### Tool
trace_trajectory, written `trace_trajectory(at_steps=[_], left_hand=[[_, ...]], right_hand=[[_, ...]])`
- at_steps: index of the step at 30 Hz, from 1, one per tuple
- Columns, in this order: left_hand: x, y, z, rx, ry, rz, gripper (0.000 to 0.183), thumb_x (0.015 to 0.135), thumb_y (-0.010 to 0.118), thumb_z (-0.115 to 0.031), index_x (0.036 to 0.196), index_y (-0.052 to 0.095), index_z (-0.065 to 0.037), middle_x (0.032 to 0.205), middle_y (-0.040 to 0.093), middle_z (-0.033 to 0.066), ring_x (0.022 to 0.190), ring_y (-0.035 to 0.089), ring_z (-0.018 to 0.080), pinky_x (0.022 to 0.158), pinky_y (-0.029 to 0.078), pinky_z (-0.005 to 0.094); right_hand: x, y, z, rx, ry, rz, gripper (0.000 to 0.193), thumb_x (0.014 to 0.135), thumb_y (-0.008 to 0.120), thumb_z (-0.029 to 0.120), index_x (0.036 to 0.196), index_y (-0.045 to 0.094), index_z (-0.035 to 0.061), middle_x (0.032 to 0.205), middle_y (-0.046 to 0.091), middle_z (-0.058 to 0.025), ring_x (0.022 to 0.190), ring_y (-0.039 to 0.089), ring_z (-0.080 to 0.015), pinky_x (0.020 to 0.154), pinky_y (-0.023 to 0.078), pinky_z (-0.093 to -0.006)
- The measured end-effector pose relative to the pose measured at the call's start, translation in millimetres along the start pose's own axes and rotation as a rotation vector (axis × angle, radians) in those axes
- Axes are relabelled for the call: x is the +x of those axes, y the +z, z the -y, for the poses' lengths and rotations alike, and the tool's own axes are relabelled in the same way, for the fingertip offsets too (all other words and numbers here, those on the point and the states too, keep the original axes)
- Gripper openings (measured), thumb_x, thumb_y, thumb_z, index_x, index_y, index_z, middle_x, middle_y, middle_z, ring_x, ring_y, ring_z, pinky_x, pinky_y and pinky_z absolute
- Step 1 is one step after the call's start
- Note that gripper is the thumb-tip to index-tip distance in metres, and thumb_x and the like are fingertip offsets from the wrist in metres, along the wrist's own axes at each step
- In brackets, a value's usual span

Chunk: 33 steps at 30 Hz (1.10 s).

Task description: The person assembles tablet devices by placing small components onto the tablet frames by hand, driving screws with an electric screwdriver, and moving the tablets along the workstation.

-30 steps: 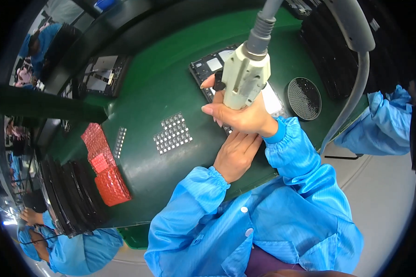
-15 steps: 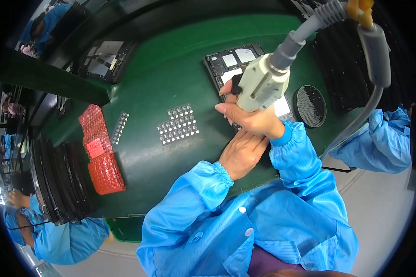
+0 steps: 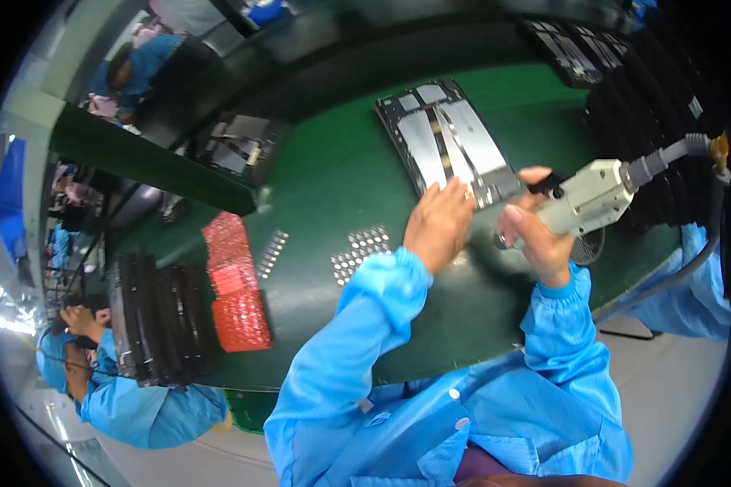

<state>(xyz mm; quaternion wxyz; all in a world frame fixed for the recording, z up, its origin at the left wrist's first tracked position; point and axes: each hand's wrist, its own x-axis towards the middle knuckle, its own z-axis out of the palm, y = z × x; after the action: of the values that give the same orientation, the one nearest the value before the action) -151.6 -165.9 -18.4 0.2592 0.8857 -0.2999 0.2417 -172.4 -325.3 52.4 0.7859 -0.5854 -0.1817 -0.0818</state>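
My right hand [image 3: 540, 235] is wrapped round a cream power screwdriver [image 3: 589, 199] with a black lever and a grey cable. The screwdriver lies tilted almost level, apart from the opened tablet-like device [image 3: 483, 134], its metal tip pointing left below my fingers. Black-framed and lined with silver plates, the device sits flat on the green mat. My left hand [image 3: 440, 226] rests at its near edge, fingers stretched out and fingertips on the edge. A round screw dish [image 3: 590, 247] is partly hidden behind my right hand.
Small parts on sheets [image 3: 359, 256] and a short strip [image 3: 274, 253] lie left, beside red bubble wrap [image 3: 240, 300]. Dark panels [image 3: 150, 316] stand stacked at the left edge; more dark stacks [image 3: 646, 134] rise at right. Co-workers in blue sit on both sides.
My right hand has swung the screwdriver off the device, to the right and nearer me, tipping it level. My left hand has moved up to the device's near edge. The view has shifted.
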Motion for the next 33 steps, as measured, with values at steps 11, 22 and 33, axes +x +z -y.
trace_trajectory(at_steps=[11, 22, 33], left_hand=[[59.2, -56.6, 147.2, 0.729, -0.435, -0.026, 0.031, 0.065, 0.059, -0.019, 0.092, 0.057, -0.006, 0.102, 0.055, 0.0101, 0.097, 0.051, 0.0298, 0.074, 0.043, 0.0449], [-8.1, -155.4, 245.9, 0.963, -1.194, 0.665, 0.037, 0.071, 0.065, -0.014, 0.107, 0.059, -0.008, 0.113, 0.058, 0.0119, 0.108, 0.055, 0.0292, 0.089, 0.047, 0.0396], [69.3, -229.4, 166.0, 1.165, -0.685, -0.124, 0.033, 0.060, 0.055, -0.014, 0.091, 0.066, -0.009, 0.078, 0.064, 0.0188, 0.073, 0.061, 0.0391, 0.068, 0.049, 0.0479]], right_hand=[[-4.6, -4.5, -2.6, -0.019, 0.163, 0.110, 0.038, 0.073, 0.067, -0.002, 0.107, 0.051, 0.0015, 0.065, 0.051, 0.0018, 0.053, 0.048, -0.0045, 0.049, 0.040, -0.0198], [9.3, -15.9, 9.5, 0.026, 0.058, 0.009, 0.035, 0.071, 0.067, -0.003, 0.102, 0.052, 0.0007, 0.064, 0.052, 0.0007, 0.053, 0.049, -0.0046, 0.048, 0.039, -0.0205], [8.6, -23.0, 10.5, -0.147, -0.056, 0.074, 0.035, 0.071, 0.067, 0.011, 0.105, 0.058, 0.0040, 0.081, 0.063, -0.0124, 0.070, 0.061, -0.0204, 0.063, 0.048, -0.0321]])
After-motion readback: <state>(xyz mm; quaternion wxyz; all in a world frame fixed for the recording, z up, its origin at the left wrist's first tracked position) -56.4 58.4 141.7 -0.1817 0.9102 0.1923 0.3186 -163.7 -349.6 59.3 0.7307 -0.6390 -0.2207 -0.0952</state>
